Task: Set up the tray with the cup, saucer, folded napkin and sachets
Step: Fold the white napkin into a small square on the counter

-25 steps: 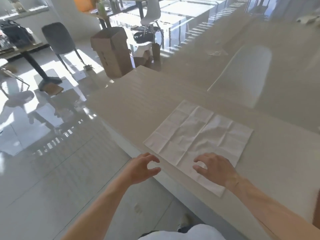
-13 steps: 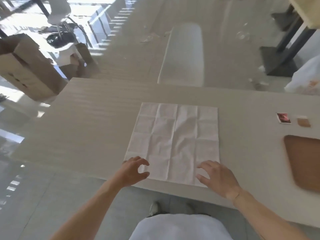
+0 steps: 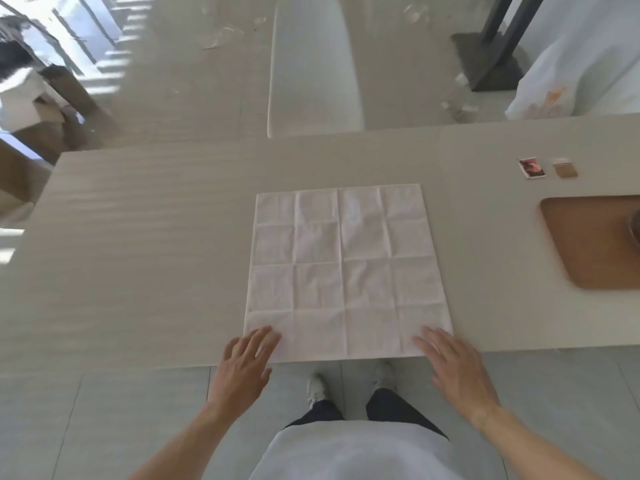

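A white napkin (image 3: 343,271) lies unfolded and flat on the beige table (image 3: 156,254), its creases showing, its near edge at the table's front edge. My left hand (image 3: 244,365) rests flat with fingers spread at the napkin's near left corner. Fingers apart, my right hand (image 3: 453,365) lies at the near right corner. Neither hand grips anything. A brown tray (image 3: 588,240) sits at the right, cut off by the frame. Two sachets lie beyond it: a red-and-white one (image 3: 531,168) and a brown one (image 3: 565,168). A dark rim (image 3: 635,226) of something shows on the tray's right edge.
A white chair (image 3: 311,64) stands behind the table's far edge. A dark table base (image 3: 491,60) and a white bag (image 3: 581,57) are at the back right. Cardboard boxes (image 3: 38,109) sit on the floor at the left.
The view has swung right and squared onto the napkin. Both hands have gone from curled above the near edge to flat and spread on the napkin's near corners.
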Demonstrator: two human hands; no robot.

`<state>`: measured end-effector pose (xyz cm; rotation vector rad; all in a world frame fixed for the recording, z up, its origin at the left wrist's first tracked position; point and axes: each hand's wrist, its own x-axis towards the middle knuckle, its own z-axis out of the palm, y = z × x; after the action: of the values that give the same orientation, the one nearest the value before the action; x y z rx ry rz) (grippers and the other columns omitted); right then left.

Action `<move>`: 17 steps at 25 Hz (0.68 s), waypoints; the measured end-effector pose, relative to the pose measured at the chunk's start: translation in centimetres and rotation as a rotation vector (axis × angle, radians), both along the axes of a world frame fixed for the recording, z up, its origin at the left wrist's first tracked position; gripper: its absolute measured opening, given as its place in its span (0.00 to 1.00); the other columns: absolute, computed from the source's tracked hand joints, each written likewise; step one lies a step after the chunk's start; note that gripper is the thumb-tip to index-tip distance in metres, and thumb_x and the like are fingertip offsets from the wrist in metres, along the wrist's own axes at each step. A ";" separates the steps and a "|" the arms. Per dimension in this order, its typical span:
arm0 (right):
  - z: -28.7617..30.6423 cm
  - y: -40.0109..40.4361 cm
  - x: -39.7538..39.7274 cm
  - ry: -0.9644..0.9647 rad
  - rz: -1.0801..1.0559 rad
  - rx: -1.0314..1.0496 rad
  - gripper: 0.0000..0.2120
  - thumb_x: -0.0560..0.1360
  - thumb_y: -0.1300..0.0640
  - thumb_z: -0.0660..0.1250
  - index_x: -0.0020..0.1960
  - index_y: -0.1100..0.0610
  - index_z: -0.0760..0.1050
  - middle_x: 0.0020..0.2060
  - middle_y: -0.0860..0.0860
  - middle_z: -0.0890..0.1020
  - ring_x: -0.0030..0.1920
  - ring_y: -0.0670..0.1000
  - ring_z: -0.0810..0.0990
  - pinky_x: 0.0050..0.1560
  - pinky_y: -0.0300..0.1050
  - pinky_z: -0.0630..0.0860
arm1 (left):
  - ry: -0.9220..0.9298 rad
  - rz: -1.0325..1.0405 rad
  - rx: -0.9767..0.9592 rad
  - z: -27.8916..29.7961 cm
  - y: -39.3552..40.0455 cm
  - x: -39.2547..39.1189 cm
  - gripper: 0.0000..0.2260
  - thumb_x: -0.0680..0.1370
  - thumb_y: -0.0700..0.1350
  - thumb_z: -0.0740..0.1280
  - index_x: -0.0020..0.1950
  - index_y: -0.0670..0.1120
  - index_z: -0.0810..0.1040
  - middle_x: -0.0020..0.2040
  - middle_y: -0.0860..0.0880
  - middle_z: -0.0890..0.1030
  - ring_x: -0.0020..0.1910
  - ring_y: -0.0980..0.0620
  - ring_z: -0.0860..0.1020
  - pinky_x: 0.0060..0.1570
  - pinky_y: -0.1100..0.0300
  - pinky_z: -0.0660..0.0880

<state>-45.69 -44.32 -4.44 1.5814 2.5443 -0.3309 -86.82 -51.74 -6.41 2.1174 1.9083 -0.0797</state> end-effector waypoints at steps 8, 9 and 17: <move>0.3 -0.8 0.0 0.087 -0.118 0.126 0.21 0.57 0.70 0.80 0.47 0.55 0.82 0.45 0.50 0.84 0.42 0.55 0.83 0.38 0.50 0.77 | -0.160 -0.015 0.190 0.8 -0.1 -1.4 0.09 0.74 0.45 0.59 0.48 0.50 0.78 0.59 0.54 0.82 0.51 0.50 0.82 0.53 0.55 0.70; 0.5 -0.4 -0.1 0.108 -0.152 0.107 0.18 0.60 0.69 0.79 0.46 0.54 0.82 0.43 0.49 0.85 0.40 0.55 0.83 0.37 0.51 0.76 | -0.206 0.006 0.193 0.9 0.1 -1.6 0.09 0.75 0.46 0.59 0.48 0.50 0.79 0.56 0.55 0.83 0.48 0.50 0.83 0.50 0.55 0.73; 3.0 5.2 0.5 0.400 -0.589 -0.056 0.03 0.74 0.56 0.72 0.47 0.51 0.82 0.44 0.48 0.85 0.44 0.53 0.82 0.40 0.44 0.72 | -0.705 0.489 0.143 3.7 4.4 -2.6 0.09 0.75 0.43 0.73 0.42 0.59 0.81 0.40 0.64 0.84 0.40 0.62 0.81 0.41 0.70 0.74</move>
<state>-45.20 -39.17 -1.41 2.4242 2.2102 -0.8414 -89.47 -47.30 -2.67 1.3955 1.9181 0.8069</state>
